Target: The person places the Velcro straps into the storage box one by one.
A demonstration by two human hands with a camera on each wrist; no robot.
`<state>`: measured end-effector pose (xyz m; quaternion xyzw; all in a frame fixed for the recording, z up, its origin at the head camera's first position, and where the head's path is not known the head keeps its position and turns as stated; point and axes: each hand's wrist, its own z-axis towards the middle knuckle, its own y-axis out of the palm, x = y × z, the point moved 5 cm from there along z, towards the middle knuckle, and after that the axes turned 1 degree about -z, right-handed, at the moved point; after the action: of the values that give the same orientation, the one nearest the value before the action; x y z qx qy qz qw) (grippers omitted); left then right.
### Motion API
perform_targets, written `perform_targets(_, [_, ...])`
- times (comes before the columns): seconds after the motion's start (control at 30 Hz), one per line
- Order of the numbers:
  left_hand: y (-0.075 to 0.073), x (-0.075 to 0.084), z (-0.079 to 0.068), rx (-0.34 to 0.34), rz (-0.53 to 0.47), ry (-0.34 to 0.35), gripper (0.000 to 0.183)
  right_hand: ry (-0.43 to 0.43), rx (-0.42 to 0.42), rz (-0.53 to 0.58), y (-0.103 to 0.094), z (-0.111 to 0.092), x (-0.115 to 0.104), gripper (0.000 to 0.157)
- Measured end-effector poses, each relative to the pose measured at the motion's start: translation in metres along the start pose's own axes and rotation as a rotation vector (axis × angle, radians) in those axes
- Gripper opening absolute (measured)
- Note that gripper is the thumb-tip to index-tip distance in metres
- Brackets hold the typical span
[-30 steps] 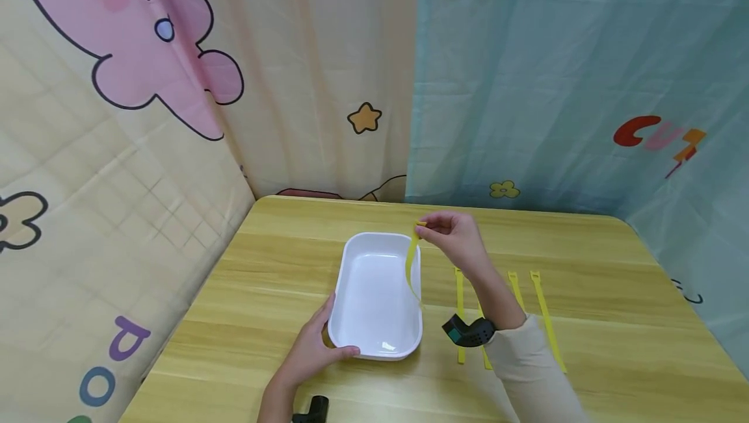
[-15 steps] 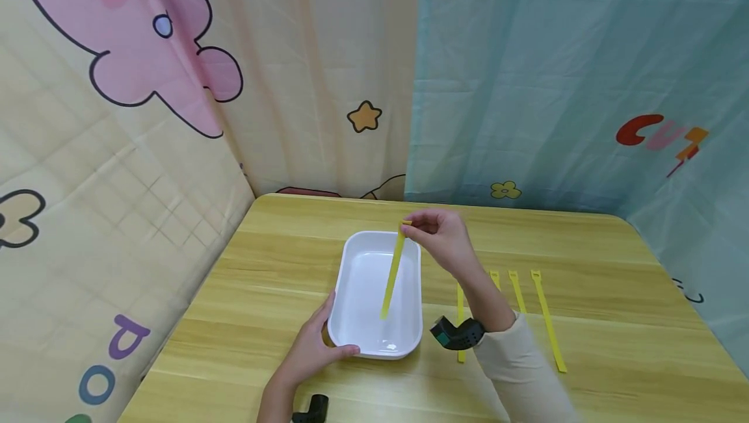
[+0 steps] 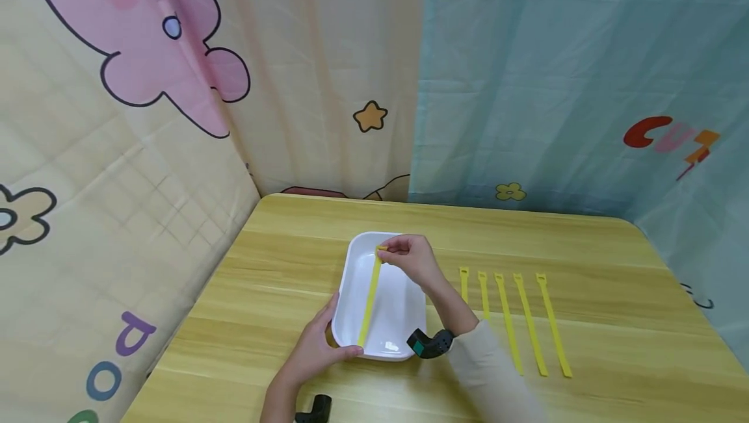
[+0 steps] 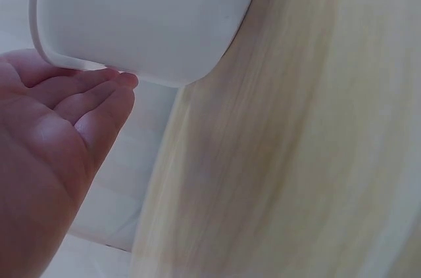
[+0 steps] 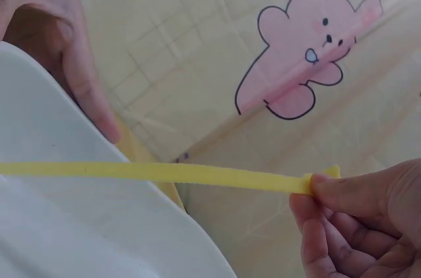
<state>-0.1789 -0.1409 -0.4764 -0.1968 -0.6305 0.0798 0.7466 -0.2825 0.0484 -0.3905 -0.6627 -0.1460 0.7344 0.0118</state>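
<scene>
A white rectangular tray (image 3: 399,316) stands on the wooden table. My left hand (image 3: 316,348) holds its near left corner, thumb at the front rim and fingers along the left outer wall. In the left wrist view those fingertips (image 4: 126,81) lie against the tray's wall. Between thumb and fingers, my right hand (image 3: 412,259) pinches the slotted head end of a yellow hook-and-loop cable tie (image 3: 370,299). The tie stretches lengthwise over the tray, its lower end near my left thumb. In the right wrist view, the tie (image 5: 145,173) crosses above the tray's rim.
Several more yellow cable ties (image 3: 531,325) lie in a row right of the tray, partly behind my right forearm. Printed curtains (image 3: 328,85) hang behind and left of the table (image 3: 281,247). A black wrist camera (image 3: 430,344) overlaps the tray's near right corner.
My right hand has moved left and lower over the tray with the cable tie, which now stretches nearly straight along it. My left hand keeps its place on the tray.
</scene>
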Motion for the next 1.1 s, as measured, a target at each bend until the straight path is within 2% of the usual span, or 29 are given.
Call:
perform_targets(0.27, [-0.001,-0.002,0.000,0.003,0.009,-0.009,0.109,0.039,-0.010,0.018,0.007,0.005,0.008,0.015])
perform_targets(0.5, [0.000,-0.003,0.001,-0.012,-0.006,-0.032,0.108,0.112,0.029,0.042,0.017,0.019,0.030,0.015])
perform_targets(0.67, [0.000,-0.003,0.002,-0.009,-0.014,-0.038,0.106,0.146,0.034,0.015,0.027,0.029,0.042,0.016])
perform_targets(0.83, [-0.003,0.017,0.000,-0.022,-0.031,-0.053,0.105,0.138,0.049,-0.020,0.035,0.035,0.047,0.015])
perform_targets(0.93, [-0.003,0.015,0.001,-0.020,-0.027,-0.056,0.105,0.130,0.055,-0.035,0.039,0.040,0.050,0.014])
perform_targets(1.07, [0.000,-0.003,0.003,-0.015,-0.020,-0.042,0.107,0.159,0.062,-0.062,0.042,0.046,0.053,0.014])
perform_targets(1.1, [-0.001,-0.003,0.003,-0.014,-0.017,-0.039,0.108,0.172,0.061,-0.067,0.043,0.047,0.054,0.014])
